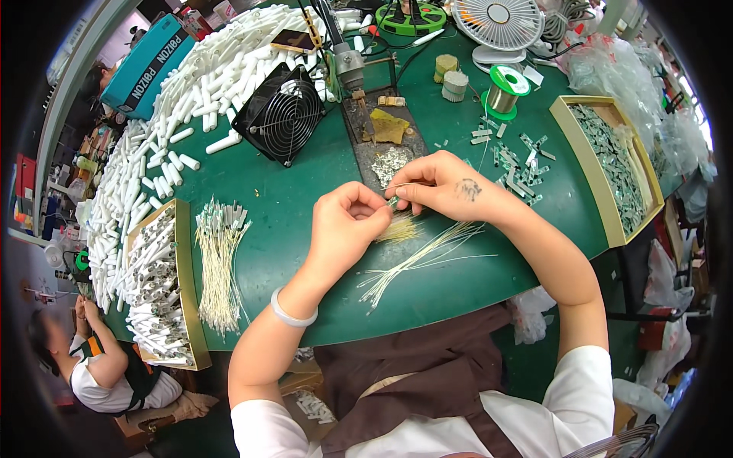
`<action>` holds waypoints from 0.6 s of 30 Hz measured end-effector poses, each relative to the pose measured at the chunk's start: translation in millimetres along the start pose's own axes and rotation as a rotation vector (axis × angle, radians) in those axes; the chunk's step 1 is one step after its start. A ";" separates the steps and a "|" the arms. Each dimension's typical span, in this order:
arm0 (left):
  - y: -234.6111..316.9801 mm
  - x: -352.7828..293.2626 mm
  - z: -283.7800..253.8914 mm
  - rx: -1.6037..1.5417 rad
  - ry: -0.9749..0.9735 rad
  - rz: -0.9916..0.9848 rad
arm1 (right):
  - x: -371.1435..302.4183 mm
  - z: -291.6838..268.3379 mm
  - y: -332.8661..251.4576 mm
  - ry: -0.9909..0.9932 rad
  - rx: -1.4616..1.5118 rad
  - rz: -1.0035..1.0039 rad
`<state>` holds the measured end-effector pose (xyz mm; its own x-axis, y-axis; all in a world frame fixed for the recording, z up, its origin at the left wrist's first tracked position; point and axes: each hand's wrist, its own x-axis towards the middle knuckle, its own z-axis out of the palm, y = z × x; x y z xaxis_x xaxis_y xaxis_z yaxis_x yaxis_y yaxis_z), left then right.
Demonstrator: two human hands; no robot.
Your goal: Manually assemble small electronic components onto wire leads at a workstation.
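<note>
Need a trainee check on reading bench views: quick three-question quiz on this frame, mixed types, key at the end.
1. Multiple choice: On which wrist is the white wristband?
A) left
B) right
C) both

2. True or false: The solder wire spool with green flanges stands to the right of the black axial fan.

3. Short answer: What do the left hand and right hand meet around at their fingertips?

Key
1. A
2. True
3. A small green part, largely hidden by the fingers
</note>
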<state>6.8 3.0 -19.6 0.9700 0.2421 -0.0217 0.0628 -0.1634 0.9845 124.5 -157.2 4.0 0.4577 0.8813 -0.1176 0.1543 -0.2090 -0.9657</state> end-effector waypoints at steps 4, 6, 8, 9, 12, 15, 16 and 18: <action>1.1 -0.5 1.9 -0.130 0.025 -0.037 | 0.8 1.8 2.7 0.033 -0.004 -0.021; 1.2 -0.3 2.3 -0.135 0.030 -0.039 | 0.4 2.1 1.3 0.036 -0.012 -0.015; 1.9 -0.3 2.2 -0.140 0.035 -0.039 | -0.2 2.1 -1.9 0.039 -0.021 -0.011; 2.3 -0.4 2.1 -0.136 0.043 -0.042 | -0.6 2.1 -3.6 0.034 -0.021 0.007; 2.3 -0.2 2.4 -0.131 0.055 -0.046 | -0.9 3.5 -3.6 0.037 -0.021 0.018; 3.0 0.5 2.8 -0.128 0.061 -0.054 | -0.8 3.6 -2.9 0.045 -0.028 0.003; 3.5 0.5 2.7 -0.125 0.064 -0.060 | -0.6 3.6 -3.2 0.045 -0.034 -0.006; 3.2 1.0 2.8 -0.118 0.069 -0.055 | -0.3 4.2 -4.1 0.047 -0.037 0.002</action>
<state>8.6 0.0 -16.9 0.9471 0.3137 -0.0682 0.0834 -0.0353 0.9959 120.0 -154.8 7.0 0.4986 0.8602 -0.1072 0.1852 -0.2265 -0.9563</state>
